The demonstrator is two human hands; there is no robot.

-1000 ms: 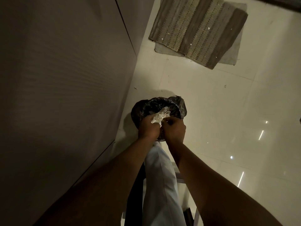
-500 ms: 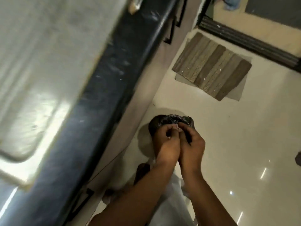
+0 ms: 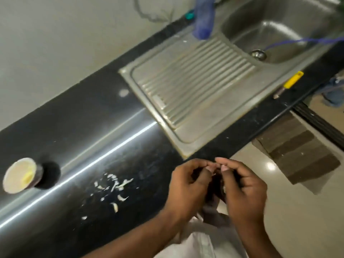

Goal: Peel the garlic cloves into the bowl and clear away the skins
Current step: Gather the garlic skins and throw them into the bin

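Note:
Scattered white garlic skins (image 3: 115, 185) lie on the black counter (image 3: 78, 146), left of my hands. A small bowl (image 3: 16, 164) stands at the far left with a pale yellow peeled garlic clove (image 3: 28, 178) inside. My left hand (image 3: 188, 185) and my right hand (image 3: 243, 189) hover together at the counter's front edge. Their fingers are curled and the fingertips meet. I see nothing held between them, though the view is blurred.
A steel drainboard (image 3: 186, 86) and sink basin (image 3: 279, 30) sit to the right on the counter. A blue bottle (image 3: 203, 17) stands behind the drainboard, and a yellow-handled tool (image 3: 289, 83) lies at the sink's front. A striped mat (image 3: 297, 159) lies on the floor.
The view swung up from the black-lined bin on the floor to the counter. My hands, which held white skins over the bin, rose to the counter edge with no skins visible.

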